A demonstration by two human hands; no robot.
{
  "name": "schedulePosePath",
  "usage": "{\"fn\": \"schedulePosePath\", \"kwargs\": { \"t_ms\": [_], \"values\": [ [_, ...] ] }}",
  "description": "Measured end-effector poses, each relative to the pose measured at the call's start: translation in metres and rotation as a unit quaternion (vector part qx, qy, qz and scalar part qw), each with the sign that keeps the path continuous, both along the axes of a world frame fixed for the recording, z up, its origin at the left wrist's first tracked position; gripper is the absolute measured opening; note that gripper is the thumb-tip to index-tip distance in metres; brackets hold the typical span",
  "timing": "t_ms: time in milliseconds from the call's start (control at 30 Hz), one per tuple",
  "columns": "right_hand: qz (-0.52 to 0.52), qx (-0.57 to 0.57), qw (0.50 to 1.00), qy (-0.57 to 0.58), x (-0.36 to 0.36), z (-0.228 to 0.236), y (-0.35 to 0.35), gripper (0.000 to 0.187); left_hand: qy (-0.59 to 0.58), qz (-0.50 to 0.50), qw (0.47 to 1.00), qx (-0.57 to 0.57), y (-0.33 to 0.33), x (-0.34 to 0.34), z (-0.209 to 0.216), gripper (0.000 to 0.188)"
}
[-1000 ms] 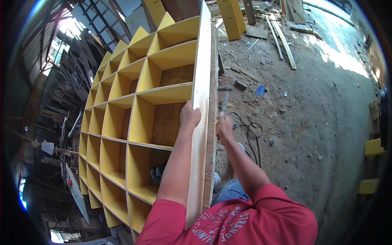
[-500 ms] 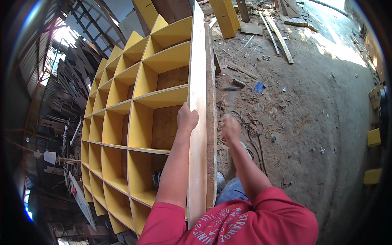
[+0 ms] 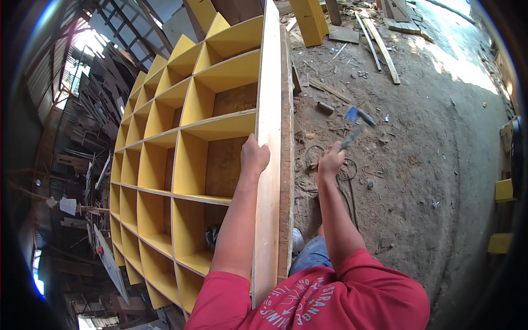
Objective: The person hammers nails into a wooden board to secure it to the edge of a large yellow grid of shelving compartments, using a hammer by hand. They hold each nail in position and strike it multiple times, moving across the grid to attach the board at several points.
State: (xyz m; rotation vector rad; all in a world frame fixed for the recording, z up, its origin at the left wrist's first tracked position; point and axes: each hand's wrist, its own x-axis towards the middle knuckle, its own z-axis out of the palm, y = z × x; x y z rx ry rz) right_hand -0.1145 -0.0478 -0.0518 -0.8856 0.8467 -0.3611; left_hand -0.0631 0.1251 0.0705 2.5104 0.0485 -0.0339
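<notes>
My right hand [image 3: 331,159] is wrapped round the handle of a hammer [image 3: 355,133], held out over the dirt floor to the right of the shelf unit. The hammer's dark head points away from me, up and to the right. My left hand [image 3: 255,157] grips the edge of a long pale wooden board [image 3: 268,192], its fingers curled over the left side and partly hidden. The board runs along the right side of a large yellow grid-shaped shelf unit [image 3: 191,153] with many square compartments. A dark object sits in one compartment beside my left forearm.
A rough plank edge [image 3: 285,165] lies just right of the board. On the dirt floor are a looped dark cord [image 3: 346,170], a blue scrap [image 3: 352,114], a short dark cylinder [image 3: 325,107] and loose wood strips [image 3: 383,49]. Scrap wood [image 3: 104,82] is stacked at the left.
My right hand has swung the hammer rightward, away from the board; it was blurred and closer to the board before. My left hand keeps its hold on the board's edge.
</notes>
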Motion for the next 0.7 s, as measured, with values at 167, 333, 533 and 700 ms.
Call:
{"fn": "schedulePosePath", "kwargs": {
  "t_ms": [167, 333, 533, 700],
  "values": [
    [0.184, -0.107, 0.975, 0.065, -0.021, -0.017, 0.077, 0.039, -0.001, -0.002, 1.000, 0.018, -0.003, 0.007, -0.012, 0.038],
    [0.136, -0.033, 0.990, 0.035, -0.022, -0.006, 0.054, 0.038, -0.014, -0.002, 1.000, -0.010, 0.000, -0.003, -0.006, 0.038],
    [0.390, -0.022, 0.919, 0.048, -0.019, -0.011, 0.057, 0.033, -0.008, 0.017, 1.000, 0.015, -0.002, 0.006, -0.009, 0.037],
    [0.505, -0.065, 0.861, 0.018, -0.035, -0.030, -0.018, 0.032, 0.002, 0.011, 0.999, -0.033, 0.005, 0.004, -0.010, 0.041]
  ]
}}
